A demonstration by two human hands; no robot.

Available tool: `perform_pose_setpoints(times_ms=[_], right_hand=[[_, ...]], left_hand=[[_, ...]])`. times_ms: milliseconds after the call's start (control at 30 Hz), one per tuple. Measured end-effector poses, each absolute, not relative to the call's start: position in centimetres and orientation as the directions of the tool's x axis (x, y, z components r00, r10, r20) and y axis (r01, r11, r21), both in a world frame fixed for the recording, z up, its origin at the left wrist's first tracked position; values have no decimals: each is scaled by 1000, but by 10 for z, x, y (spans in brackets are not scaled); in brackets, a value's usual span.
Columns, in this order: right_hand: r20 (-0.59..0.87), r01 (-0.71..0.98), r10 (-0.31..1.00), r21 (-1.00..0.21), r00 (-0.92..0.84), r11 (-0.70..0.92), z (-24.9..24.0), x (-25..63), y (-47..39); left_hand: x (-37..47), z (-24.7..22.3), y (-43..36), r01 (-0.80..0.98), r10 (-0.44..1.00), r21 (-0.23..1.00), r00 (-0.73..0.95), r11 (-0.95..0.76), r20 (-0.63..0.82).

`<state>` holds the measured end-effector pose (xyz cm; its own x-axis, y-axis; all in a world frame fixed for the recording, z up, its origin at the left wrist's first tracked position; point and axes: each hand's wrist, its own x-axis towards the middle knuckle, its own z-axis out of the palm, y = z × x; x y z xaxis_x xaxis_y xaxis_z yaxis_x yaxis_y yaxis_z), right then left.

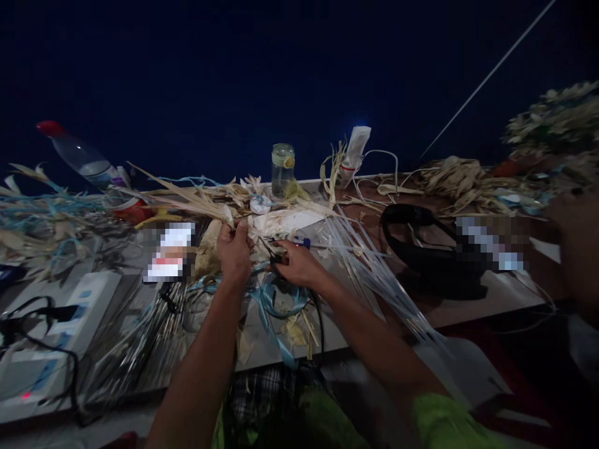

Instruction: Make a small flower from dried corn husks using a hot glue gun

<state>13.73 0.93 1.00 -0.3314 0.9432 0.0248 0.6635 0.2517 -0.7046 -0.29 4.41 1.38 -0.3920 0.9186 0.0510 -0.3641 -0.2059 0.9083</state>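
Note:
My left hand [235,249] is closed, thumb and fingertips pinching a pale dried corn husk piece [228,216]. Just to its right, my right hand [298,265] is wrapped round a glue gun whose blue body [302,242] shows above the fingers, with a small red light. A clear glue stick [350,250] juts out of its back, and a black cord [321,318] hangs below the hand. Dark pointed parts reach left from the fingers; I cannot tell whether they all belong to it. Light-blue ribbon [269,299] lies curled beneath both hands.
Long clear sticks [374,274] fan out at right, beside a black looped object [407,249]. A lidded bottle [282,171] and a cup [347,171] stand behind. Left are a lit phone [171,252], thin wires [154,330], a power strip [79,324] and a tilted bottle [87,162].

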Motion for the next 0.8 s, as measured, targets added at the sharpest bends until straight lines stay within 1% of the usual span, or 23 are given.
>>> perform_pose_setpoints(times_ms=[100,200,267,333,500,600,667,800], right_hand=[[-2,795,948,-545,-318,266,16,136,4],[-78,886,941,-370,-330,280,23,133,-3],[-118,903,928,-301,-354,306,27,131,-8],[-139,907,918,-263,-372,328,32,130,-12],[-181,888,878,-226,-443,401,41,129,-22],[-157,869,863,-215,-480,445,43,127,-24],[-147,822,818,-247,-556,514,42,127,-22],[-152,632,629,-381,-763,675,38,137,-12]], left_hand=[[-3,12,45,-333,916,919,-396,-211,67],[-3,13,45,-279,917,937,-389,-213,92],[-3,14,44,-238,913,948,-394,-212,105],[-2,15,43,-205,906,957,-409,-205,107],[0,18,41,-154,922,975,-375,-162,94],[0,17,40,-141,934,978,-344,-155,98],[0,16,41,-135,934,980,-343,-149,95],[1,15,41,-112,936,985,-341,-129,84]])
